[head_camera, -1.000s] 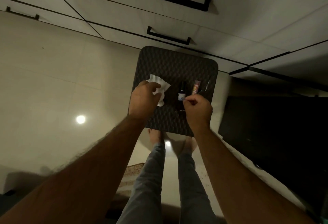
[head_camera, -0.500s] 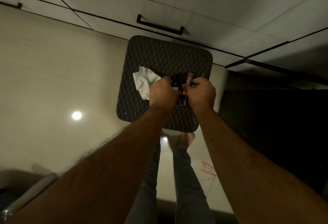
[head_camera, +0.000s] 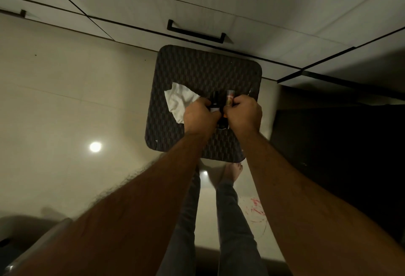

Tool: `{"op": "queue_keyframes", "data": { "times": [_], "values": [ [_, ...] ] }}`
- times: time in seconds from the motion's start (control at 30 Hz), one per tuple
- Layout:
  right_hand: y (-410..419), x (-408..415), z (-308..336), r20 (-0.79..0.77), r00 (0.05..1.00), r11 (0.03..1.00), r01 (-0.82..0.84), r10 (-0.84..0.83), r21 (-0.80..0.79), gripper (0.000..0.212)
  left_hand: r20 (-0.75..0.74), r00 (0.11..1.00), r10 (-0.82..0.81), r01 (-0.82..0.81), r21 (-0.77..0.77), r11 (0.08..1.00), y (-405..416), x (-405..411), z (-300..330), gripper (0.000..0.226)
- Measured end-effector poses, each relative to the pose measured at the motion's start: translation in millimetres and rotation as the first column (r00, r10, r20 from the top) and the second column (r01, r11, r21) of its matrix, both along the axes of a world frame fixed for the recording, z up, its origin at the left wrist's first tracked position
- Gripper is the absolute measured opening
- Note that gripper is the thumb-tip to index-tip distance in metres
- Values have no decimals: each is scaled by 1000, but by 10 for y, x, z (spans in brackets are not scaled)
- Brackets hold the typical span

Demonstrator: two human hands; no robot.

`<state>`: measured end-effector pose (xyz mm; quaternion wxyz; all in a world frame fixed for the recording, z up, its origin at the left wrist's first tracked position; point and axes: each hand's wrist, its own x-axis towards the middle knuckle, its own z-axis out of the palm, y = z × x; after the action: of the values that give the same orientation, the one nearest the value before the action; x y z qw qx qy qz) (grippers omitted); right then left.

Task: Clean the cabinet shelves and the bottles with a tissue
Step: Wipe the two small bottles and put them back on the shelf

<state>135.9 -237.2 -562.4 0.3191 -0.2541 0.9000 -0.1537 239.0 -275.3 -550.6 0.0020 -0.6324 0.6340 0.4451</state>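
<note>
A small dark bottle (head_camera: 214,100) stands on the dark woven stool top (head_camera: 197,67), and both hands close around its middle. My left hand (head_camera: 200,116) grips a white tissue (head_camera: 179,102) against the bottle's left side, with most of the tissue trailing out to the left. My right hand (head_camera: 243,113) curls around the bottle from the right. Just behind my right fingers stands a tube with a pink-red label (head_camera: 230,98), and a thin dark item (head_camera: 249,91) shows beside it. The bottle's label is hidden by my fingers.
White cabinet drawers with black handles (head_camera: 196,32) rise right behind the stool. A dark opening (head_camera: 339,144) lies to the right. Pale glossy floor tiles (head_camera: 65,100) spread to the left. My legs and bare feet (head_camera: 230,172) are just below the stool.
My left hand carried the tissue from the stool's left side over to the dark bottle. My right hand moved in to the bottle too. Both hands now meet around it.
</note>
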Motion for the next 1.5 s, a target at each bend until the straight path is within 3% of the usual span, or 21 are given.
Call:
{"op": "queue_keyframes", "data": {
  "times": [0.17, 0.3, 0.4, 0.7, 1.13, 1.33, 1.5],
  "values": [
    [93, -49, 79, 134, 986, 993, 108, -100, -54, 11, -81, 996, 25, -23, 25, 999, 9, 67, 129, 28],
    [258, -90, 269, 317, 913, 951, 296, -256, -84, 11, -145, 988, 50, -44, 42, 998, 28, 150, 317, 31],
    [370, -137, 581, 367, 879, 919, 374, -306, -129, 9, -181, 981, 76, -68, 46, 997, 55, 179, 581, 31],
    [799, -255, 1467, 618, 751, 834, 482, -235, -269, 14, -292, 946, 140, -118, 91, 989, 590, 160, 1357, 34],
    [2129, -556, 3460, 637, 771, 785, 384, 17, -486, 17, -476, 852, 218, -286, -74, 955, 1993, -30, 3175, 39],
    [2473, -785, 4173, 590, 807, 697, 409, 25, -589, 13, -563, 821, 92, -255, -217, 942, 2124, -236, 4009, 25],
    [2699, -912, 4502, 550, 834, 605, 463, -50, -648, 24, -570, 820, -56, -153, -312, 938, 2190, -397, 4458, 34]
  ]
}}
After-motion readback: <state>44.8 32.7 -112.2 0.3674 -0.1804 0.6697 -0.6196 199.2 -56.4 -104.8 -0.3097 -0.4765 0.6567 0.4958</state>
